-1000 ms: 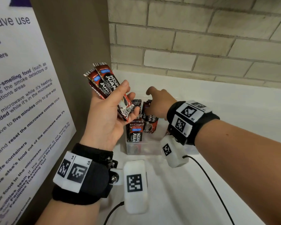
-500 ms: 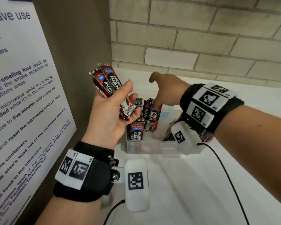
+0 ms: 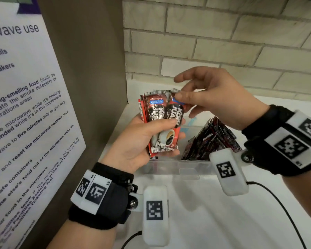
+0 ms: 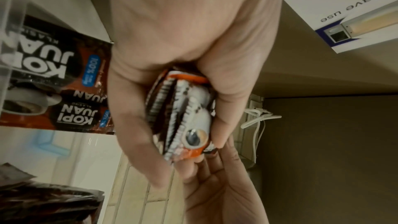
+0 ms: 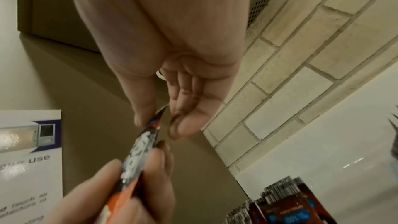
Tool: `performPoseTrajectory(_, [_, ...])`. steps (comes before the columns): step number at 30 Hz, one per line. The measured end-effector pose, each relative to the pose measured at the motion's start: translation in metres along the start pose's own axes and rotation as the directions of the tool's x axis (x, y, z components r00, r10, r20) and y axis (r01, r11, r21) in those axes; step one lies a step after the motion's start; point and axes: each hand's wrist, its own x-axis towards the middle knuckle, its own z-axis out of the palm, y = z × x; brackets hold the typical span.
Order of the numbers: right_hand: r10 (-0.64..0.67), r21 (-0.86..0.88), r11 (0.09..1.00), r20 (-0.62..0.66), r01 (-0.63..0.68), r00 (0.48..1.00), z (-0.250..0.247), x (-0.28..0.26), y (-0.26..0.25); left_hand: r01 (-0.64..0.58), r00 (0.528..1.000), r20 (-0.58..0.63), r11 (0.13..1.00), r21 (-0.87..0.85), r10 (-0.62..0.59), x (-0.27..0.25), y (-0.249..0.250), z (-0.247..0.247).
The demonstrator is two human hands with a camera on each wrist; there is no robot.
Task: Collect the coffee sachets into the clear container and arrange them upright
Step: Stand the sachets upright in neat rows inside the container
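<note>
Left hand (image 3: 138,141) hides lower sachets (image 3: 162,119); right hand (image 3: 214,97) pinches front one

Two hands are in view above the one clear container (image 3: 171,163): the left hand (image 3: 135,142) grips a bunch of coffee sachets (image 3: 158,121), of which two fronts show plainly and at least one more edge peeks out behind them, the exact number being hard to tell, while the right hand (image 3: 215,97) pinches the top of the front sachet. Inside the container, at its right end, one leaning stack of sachets (image 3: 212,141) holds too many overlapping edges to count. To the left of the container hangs one printed notice (image 3: 25,108).
</note>
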Motion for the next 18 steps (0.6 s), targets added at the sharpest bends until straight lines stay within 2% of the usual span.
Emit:
performPoseTrajectory(8, [0.152,-0.052,0.988,0.081,-0.148,0.985,-0.029,0.014,-0.007,-0.052,0.998,-0.026,0.997,0.063,0.054,0.001,-0.002,-0.002])
performPoseTrajectory(12, [0.229,-0.162,0.967,0.216,-0.196,0.949,-0.042,0.028,-0.011,-0.061,0.996,-0.063,0.995,0.084,0.066,0.002,-0.001,-0.005])
performPoseTrajectory(15, [0.247,-0.262,0.945,0.188,-0.194,0.951,-0.044,0.041,-0.013,-0.058,0.980,-0.185,0.996,0.067,0.070,0.006,0.000,-0.010])
performPoseTrajectory(18, [0.267,-0.307,0.928,0.150,-0.212,0.952,-0.045,0.055,-0.013,-0.078,0.938,-0.339,0.997,-0.014,0.068,0.011,0.004,-0.020])
